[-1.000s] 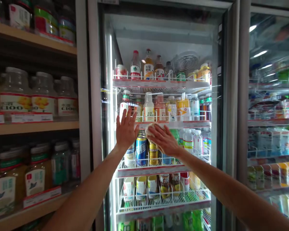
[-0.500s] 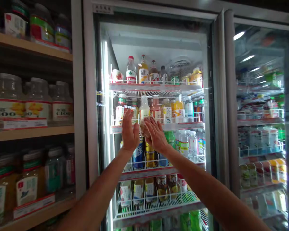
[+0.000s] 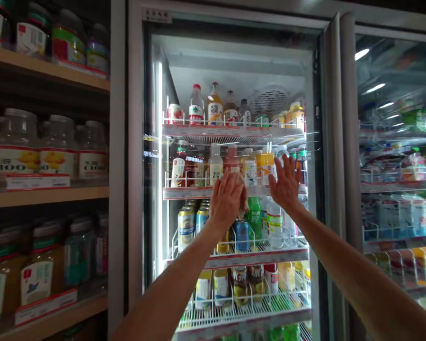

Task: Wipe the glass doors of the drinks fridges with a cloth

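Observation:
A glass fridge door (image 3: 234,61) stands in front of me, with lit drink shelves behind it. My left hand (image 3: 226,201) presses a crumpled pale cloth (image 3: 244,198) against the glass, at the level of the second shelf's edge; its fingers lie over the cloth and hide part of it. To its right, my right hand (image 3: 287,184) is raised with fingers spread and nothing held. It is at or very near the glass; exact contact cannot be told. Behind the hands show a yellow drink bottle (image 3: 267,166), a green bottle (image 3: 254,218) and a blue can (image 3: 242,235).
Wooden shelves (image 3: 49,192) with bottled drinks line the left side. A metal door frame (image 3: 335,142) borders the glass on the right, and a second fridge door (image 3: 394,61) full of drinks stands beyond it. Light reflections lie on both doors.
The cloth has passed from my right hand to my left as the hands came together. My left hand has moved right with it, and my right hand has moved off to the right, fingers spreading.

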{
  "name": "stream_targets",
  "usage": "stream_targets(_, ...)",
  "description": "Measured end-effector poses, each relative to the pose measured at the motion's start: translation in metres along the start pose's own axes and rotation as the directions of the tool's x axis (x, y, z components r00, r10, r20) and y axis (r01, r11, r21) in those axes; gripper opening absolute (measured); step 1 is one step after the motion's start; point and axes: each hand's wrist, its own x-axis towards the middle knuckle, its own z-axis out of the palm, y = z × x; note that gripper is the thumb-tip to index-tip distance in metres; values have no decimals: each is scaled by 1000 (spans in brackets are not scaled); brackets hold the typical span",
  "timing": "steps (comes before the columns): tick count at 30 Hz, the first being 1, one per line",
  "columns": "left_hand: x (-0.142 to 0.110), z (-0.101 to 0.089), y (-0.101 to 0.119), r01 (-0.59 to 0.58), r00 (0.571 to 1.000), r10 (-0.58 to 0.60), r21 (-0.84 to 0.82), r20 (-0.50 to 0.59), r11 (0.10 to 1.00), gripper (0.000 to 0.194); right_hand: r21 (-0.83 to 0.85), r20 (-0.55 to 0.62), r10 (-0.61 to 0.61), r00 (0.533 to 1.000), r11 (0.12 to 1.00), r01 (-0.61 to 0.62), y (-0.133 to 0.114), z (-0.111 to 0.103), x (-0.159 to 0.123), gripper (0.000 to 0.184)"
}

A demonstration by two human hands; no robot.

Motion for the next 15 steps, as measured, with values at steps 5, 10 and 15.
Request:
stream_targets(5,9,-33,-77,128,967,-114,44,-227,991,31,-10,-9,-8,1000,1000,8,1,5,-2,51)
stream_targets(10,14,-8,-26,191,973,-189,-3,-132,982,38,-11,-7,23,1000,1000,-23,0,2,-6,48)
stream_targets(15,13,0,-24,-27,1000,27,9,-7,1000,45,14,-1,10,1000,1000,-10,3,2,-6,47)
